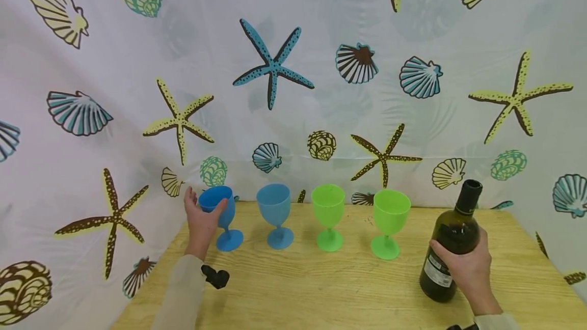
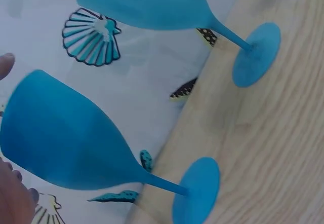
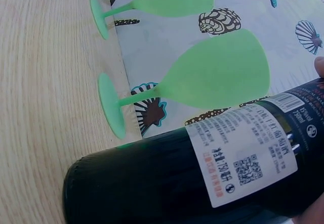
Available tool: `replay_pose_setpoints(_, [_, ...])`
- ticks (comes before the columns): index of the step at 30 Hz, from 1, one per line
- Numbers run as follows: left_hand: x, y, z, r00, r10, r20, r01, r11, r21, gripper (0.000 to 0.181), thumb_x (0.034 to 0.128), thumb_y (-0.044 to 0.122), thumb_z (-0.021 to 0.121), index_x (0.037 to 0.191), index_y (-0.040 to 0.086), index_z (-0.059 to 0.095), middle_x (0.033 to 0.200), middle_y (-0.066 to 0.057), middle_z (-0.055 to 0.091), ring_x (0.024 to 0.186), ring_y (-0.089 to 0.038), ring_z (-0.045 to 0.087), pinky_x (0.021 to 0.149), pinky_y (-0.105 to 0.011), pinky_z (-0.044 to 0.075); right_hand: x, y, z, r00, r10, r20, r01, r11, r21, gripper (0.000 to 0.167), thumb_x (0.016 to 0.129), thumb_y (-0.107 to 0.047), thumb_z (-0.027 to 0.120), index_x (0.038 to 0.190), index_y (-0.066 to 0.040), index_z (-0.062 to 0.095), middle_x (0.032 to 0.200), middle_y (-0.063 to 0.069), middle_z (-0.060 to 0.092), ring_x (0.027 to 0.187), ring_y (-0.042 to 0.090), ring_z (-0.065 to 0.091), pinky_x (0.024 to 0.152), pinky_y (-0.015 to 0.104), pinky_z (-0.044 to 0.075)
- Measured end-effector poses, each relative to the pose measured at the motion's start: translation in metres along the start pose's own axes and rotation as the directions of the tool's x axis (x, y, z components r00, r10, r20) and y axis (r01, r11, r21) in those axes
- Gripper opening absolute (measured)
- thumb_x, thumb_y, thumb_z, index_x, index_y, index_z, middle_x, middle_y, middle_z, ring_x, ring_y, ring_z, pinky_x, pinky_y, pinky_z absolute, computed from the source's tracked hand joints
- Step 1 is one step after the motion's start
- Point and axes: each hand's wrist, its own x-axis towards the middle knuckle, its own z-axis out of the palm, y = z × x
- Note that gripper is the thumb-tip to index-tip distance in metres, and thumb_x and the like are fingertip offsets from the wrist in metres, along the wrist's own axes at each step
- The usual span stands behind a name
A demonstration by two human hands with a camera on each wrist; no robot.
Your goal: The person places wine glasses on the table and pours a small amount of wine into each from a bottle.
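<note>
Around the bowl of the leftmost, darker blue goblet (image 1: pixel 217 207) my left hand (image 1: pixel 203 222) spreads its thumb and fingers. The left wrist view shows the goblet (image 2: pixel 66 133) between the thumb at upper left and fingertips (image 2: pixel 33 196) at lower left, and I cannot tell whether they touch it. My right hand (image 1: pixel 470 264) grips a dark wine bottle (image 1: pixel 442 269) around its body, thumb across the front. The bottle is nearly upright, neck up, and its white back label (image 3: pixel 243 158) faces the right wrist camera. Whether its base rests on the table cannot be told.
A lighter blue goblet (image 1: pixel 274 208) and two green goblets, one in the middle (image 1: pixel 327 208) and one nearer the bottle (image 1: pixel 391 213), stand upright in a row on the wooden table (image 1: pixel 312 289). Behind them hangs a white cloth (image 1: pixel 312 111) printed with shells and starfish.
</note>
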Motion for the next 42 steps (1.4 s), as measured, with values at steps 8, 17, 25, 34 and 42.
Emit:
replay_pose_setpoints(8, [-0.005,0.037,0.009,0.99,0.137,-0.032,-0.137,0.991,0.004,0.088,0.0859,0.034,0.071,0.151,0.012,0.015,0.154,-0.009,0.018,0.141,-0.026,0.015,0.114,-0.049,0.017,-0.001,-0.002,-0.001,1.0,0.0,-0.008,0.0,1.0,0.011,0.094,0.073,-0.021,0.082,0.145,-0.006,0.023,0.132,0.025,0.044,0.116,0.041,0.045,0.095,0.058,0.038])
replay_pose_setpoints(17, [-0.027,0.064,0.045,0.945,0.253,0.209,-0.251,0.967,-0.033,0.084,0.0884,0.023,0.069,0.151,0.011,0.014,0.153,-0.01,0.023,0.14,-0.024,0.02,0.113,-0.042,0.021,-0.001,-0.003,0.0,1.0,0.008,-0.005,-0.008,1.0,0.01,0.095,0.074,-0.022,0.083,0.146,-0.006,0.023,0.133,0.024,0.044,0.116,0.04,0.046,0.095,0.058,0.038])
replay_pose_setpoints(25, [-0.038,0.05,0.075,0.94,0.135,0.313,-0.154,0.987,0.037,0.094,0.0846,0.028,0.073,0.152,0.011,0.011,0.154,-0.013,0.015,0.14,-0.03,0.016,0.113,-0.046,0.021,-0.001,-0.001,0.001,1.0,-0.01,0.002,0.01,1.0,0.015,0.094,0.074,-0.022,0.082,0.145,-0.006,0.023,0.133,0.023,0.044,0.116,0.039,0.046,0.095,0.057,0.039])
replay_pose_setpoints(34, [-0.035,0.021,0.091,0.925,0.074,0.374,-0.068,0.997,-0.029,0.101,0.0841,0.033,0.073,0.152,0.017,0.001,0.156,-0.014,0.008,0.141,-0.034,0.012,0.114,-0.046,0.017,-0.001,0.0,0.0,1.0,-0.015,0.001,0.015,1.0,0.015,0.093,0.074,-0.021,0.082,0.145,-0.005,0.024,0.133,0.023,0.045,0.115,0.039,0.047,0.095,0.057,0.04])
replay_pose_setpoints(42, [-0.035,0.016,0.101,0.925,-0.015,0.379,0.02,1.0,-0.009,0.101,0.0827,0.035,0.074,0.152,0.022,0.002,0.151,-0.02,0.017,0.134,-0.042,0.025,0.107,-0.054,0.028,-0.001,-0.002,0.0,1.0,-0.015,-0.009,0.015,1.0,0.014,0.09,0.074,-0.02,0.082,0.143,-0.007,0.026,0.132,0.021,0.046,0.113,0.035,0.048,0.095,0.054,0.04])
